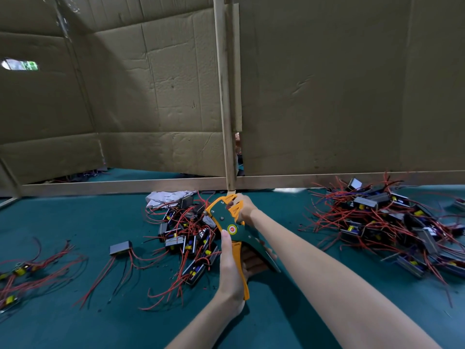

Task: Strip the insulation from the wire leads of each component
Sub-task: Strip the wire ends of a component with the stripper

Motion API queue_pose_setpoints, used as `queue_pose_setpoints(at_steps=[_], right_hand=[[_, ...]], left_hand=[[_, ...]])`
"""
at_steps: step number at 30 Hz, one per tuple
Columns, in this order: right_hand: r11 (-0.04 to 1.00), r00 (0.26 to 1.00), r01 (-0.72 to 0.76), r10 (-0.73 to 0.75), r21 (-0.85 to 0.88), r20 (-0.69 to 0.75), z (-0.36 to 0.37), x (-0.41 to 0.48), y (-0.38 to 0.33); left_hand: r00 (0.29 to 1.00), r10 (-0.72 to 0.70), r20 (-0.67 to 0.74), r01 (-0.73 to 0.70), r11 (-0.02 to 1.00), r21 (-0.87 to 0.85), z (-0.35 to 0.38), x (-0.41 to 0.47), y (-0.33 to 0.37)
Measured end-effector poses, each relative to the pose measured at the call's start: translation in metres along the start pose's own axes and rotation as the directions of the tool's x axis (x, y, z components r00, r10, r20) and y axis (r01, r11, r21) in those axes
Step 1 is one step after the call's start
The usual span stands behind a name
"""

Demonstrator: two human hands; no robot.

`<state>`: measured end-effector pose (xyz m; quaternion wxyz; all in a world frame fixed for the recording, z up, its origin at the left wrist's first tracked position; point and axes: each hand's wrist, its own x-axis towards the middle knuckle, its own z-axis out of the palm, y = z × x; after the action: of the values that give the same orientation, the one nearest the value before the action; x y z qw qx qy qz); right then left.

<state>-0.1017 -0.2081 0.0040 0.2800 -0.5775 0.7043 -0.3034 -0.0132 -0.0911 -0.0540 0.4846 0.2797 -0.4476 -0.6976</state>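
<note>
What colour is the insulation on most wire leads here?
Red wire leads, seen best in the head view.

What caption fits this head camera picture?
Stripping time: left hand grips the wire stripper by its handles; right hand holds its head, above red-wired components.

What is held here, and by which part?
A green-and-orange wire stripper: left hand grips its handles, right hand holds its orange head end.

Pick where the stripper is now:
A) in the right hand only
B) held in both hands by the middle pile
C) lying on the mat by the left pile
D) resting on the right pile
B: the left hand grips the handles of the stripper and the right hand holds its head end, beside the middle pile.
</note>
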Motion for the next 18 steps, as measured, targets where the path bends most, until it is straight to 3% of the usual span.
queue_pose_setpoints(at_steps=[1,3,4,6,7,8,11,13,15,18], right_hand=[[0.996,0.993,0.009,-0.019,-0.087,-0.117,-0.001,0.001,0.002],[0.997,0.926,0.066,-0.075,-0.037,-0.371,-0.006,-0.001,0.003],[0.992,0.853,0.126,-0.101,0.015,-0.512,-0.01,-0.004,0.001],[0.979,0.68,0.191,-0.18,-0.065,-0.711,-0.021,-0.009,-0.001],[0.972,0.616,0.216,-0.213,-0.098,-0.758,-0.029,-0.012,-0.002],[0.962,0.6,0.262,-0.228,-0.081,-0.767,-0.037,-0.015,-0.003],[0.899,0.708,0.393,-0.16,0.195,-0.688,-0.063,-0.028,-0.003],[0.906,0.762,0.339,-0.106,0.254,-0.639,-0.079,-0.037,0.007],[0.946,0.835,0.23,-0.071,0.229,-0.545,-0.092,-0.047,0.026],[0.997,0.963,0.052,-0.066,-0.057,-0.263,-0.1,-0.072,0.064]], left_hand=[[0.998,0.015,-0.067,-0.015,1.0,0.001,0.0,0.001,0.0],[0.998,0.019,-0.067,-0.02,1.0,-0.005,0.002,-0.003,0.003],[0.998,0.025,-0.059,-0.024,1.0,0.01,0.003,-0.005,0.005],[0.997,0.041,-0.067,-0.039,0.999,0.027,0.001,-0.002,0.001],[0.996,0.046,-0.072,-0.043,0.999,0.032,0.002,-0.003,0.003],[0.997,0.04,-0.061,-0.038,0.998,0.041,0.001,-0.003,0.004],[0.997,0.055,-0.058,-0.051,0.997,0.062,0.0,-0.003,0.002],[0.997,0.051,-0.062,-0.047,0.996,0.072,0.001,-0.004,0.002],[0.997,0.054,-0.062,-0.051,0.997,0.059,0.0,-0.003,0.001],[0.998,0.036,-0.055,-0.033,0.998,0.056,0.001,-0.004,0.002]])
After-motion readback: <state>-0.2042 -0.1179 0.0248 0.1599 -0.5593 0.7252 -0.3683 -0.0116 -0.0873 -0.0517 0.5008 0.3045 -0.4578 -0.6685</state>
